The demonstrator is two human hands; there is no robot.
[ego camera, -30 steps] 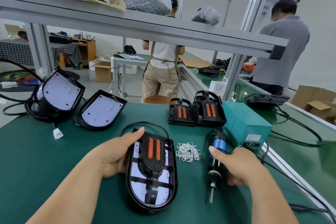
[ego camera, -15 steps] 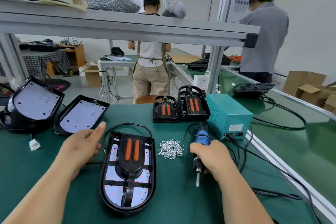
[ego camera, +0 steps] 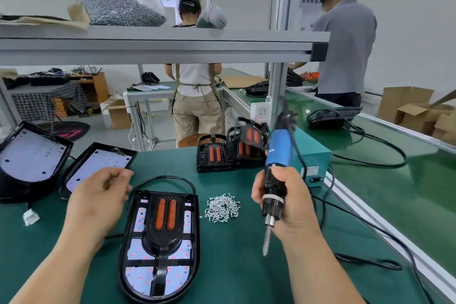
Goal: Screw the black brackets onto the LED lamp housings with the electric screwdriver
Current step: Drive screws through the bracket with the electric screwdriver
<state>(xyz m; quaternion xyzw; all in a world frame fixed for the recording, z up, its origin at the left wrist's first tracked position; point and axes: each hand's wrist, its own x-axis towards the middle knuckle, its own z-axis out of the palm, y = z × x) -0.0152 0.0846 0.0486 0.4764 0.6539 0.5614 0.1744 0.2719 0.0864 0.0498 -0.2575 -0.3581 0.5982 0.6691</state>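
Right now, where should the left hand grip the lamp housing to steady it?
Set the grip on the housing, left rim near the far end, coming from the left. It lies flat, the bracket covers its middle, the left hand hovers beside that rim; the right hand holds the screwdriver.

On our green worktop [ego camera: 222,266] we see a lamp housing [ego camera: 138,276] near the front edge, loose screws [ego camera: 222,208] just beside it, and bracket stacks [ego camera: 214,155] and a teal box [ego camera: 313,155] toward the back.

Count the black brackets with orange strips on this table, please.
3: first bracket on the near lamp; second bracket and third bracket side by side at the far table edge. Others may hide behind them.
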